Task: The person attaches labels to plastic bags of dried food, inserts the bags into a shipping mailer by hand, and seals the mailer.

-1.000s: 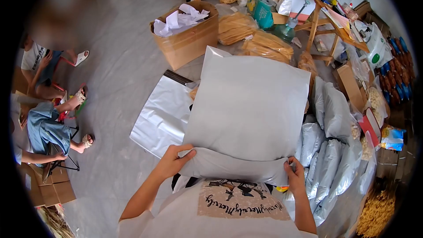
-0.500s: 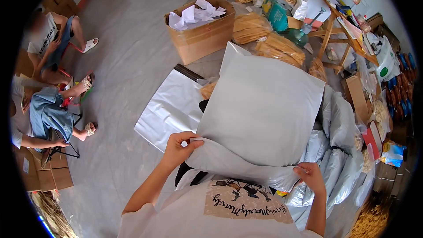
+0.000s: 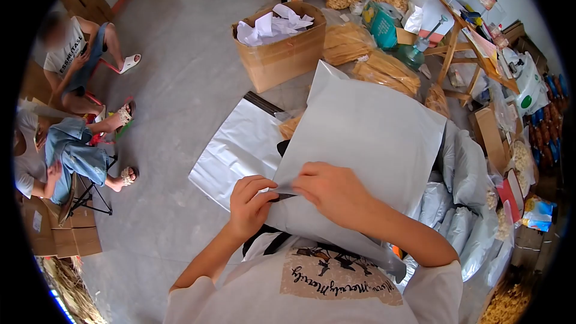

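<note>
A large pale-grey plastic mailing bag (image 3: 372, 132) lies across my lap, its near edge folded over. My left hand (image 3: 249, 207) pinches the fold at the bag's left side. Close beside it, my right hand (image 3: 333, 192) has its fingers closed on the same edge. Between the two hands a short dark strip shows; I cannot make out whether it is a lining or a sealing strip. The right end of the near edge hangs loose by my shirt. Another mailing bag (image 3: 240, 144), white with a dark band, lies flat on the floor to the left.
A cardboard box (image 3: 279, 63) of white paper strips stands ahead. Packs of brown dried food (image 3: 384, 72) lie beyond my lap. Filled silver-grey bags (image 3: 471, 171) are piled at right, near a wooden stand (image 3: 450, 54). Two seated people (image 3: 75, 159) are at left.
My right hand has left the bag's right corner and moved left across it to my left hand. That corner now hangs free. The view has shifted slightly.
</note>
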Motion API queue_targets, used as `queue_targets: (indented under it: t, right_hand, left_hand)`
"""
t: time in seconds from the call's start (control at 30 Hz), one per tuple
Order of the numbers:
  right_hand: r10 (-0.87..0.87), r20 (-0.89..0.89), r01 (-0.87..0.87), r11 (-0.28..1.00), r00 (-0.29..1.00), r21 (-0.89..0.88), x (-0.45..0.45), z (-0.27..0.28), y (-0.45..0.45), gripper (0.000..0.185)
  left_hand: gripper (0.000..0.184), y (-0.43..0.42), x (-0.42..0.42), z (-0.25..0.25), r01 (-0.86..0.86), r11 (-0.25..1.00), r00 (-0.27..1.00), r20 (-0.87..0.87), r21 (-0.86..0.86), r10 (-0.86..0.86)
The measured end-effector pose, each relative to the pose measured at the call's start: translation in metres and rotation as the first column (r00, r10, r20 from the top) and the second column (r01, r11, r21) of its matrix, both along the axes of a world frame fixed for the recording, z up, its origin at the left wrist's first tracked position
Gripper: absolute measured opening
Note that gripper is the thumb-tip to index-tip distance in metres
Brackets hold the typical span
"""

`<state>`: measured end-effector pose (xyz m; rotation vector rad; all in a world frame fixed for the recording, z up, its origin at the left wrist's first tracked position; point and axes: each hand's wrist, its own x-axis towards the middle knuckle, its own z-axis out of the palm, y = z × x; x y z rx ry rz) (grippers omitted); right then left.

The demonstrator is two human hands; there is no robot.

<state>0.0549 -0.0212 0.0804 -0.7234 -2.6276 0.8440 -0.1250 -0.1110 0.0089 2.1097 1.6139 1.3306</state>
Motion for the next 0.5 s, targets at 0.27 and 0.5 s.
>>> queue_targets:
  t: [0.27, 0.5]
  right_hand:
    - [0.136, 0.172, -0.126, 0.990, 0.976, -0.068, -0.027, -0.020, 0.001, 0.011]
    - [0.118, 0.169, -0.107, 0.991, 0.978, -0.074, -0.032, -0.021, 0.001, 0.010]
  left_hand:
    - [0.021, -0.004, -0.005, -0.009, -0.032, 0.995, 0.997, 0.071, 0.094, 0.026]
    - [0.021, -0.001, -0.009, 0.000, 0.023, 0.997, 0.997, 0.075, 0.069, -0.028]
